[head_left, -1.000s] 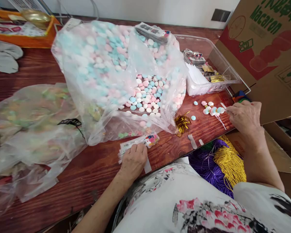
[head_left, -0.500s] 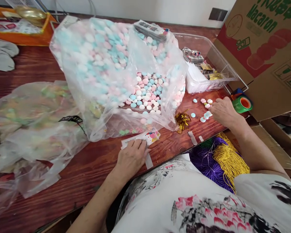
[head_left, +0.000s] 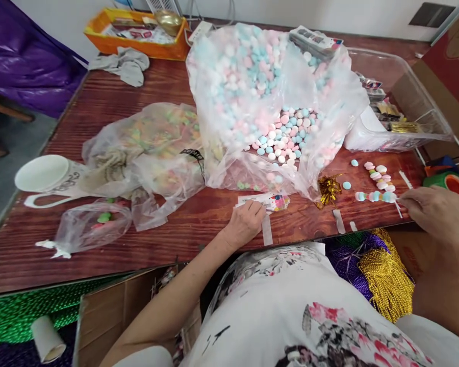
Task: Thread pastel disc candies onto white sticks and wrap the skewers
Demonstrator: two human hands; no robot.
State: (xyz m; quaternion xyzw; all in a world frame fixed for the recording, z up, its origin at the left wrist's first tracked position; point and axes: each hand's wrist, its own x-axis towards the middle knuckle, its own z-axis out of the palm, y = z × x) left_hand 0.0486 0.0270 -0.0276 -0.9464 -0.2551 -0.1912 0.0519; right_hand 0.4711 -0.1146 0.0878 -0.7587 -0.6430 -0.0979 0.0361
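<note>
My left hand [head_left: 248, 224] lies at the table's front edge, fingers curled together on a printed card [head_left: 280, 201] with coloured shapes. Beneath that hand a strip of clear tape [head_left: 266, 230] sticks out over the edge. At the right, my right hand [head_left: 436, 209] pinches the white end of a candy skewer [head_left: 377, 197], a row of pastel blue, pink and white pieces lying along the table. Just behind it is another row of pink and white candies [head_left: 380, 177]. A gold tinsel tuft [head_left: 329, 190] and loose blue candies [head_left: 346, 185] lie between my hands.
A large clear bag of pastel candies [head_left: 245, 76] fills the table's middle. Left of it are another plastic bag [head_left: 153, 132] and a white mug [head_left: 46, 176]. A clear bin [head_left: 398, 66] and green tape roll [head_left: 445, 182] stand right, an orange tray [head_left: 137, 46] back left.
The view has swung left. My right hand has moved right and toward me, and the candies by it now lie in straighter rows. My left hand remains on the card.
</note>
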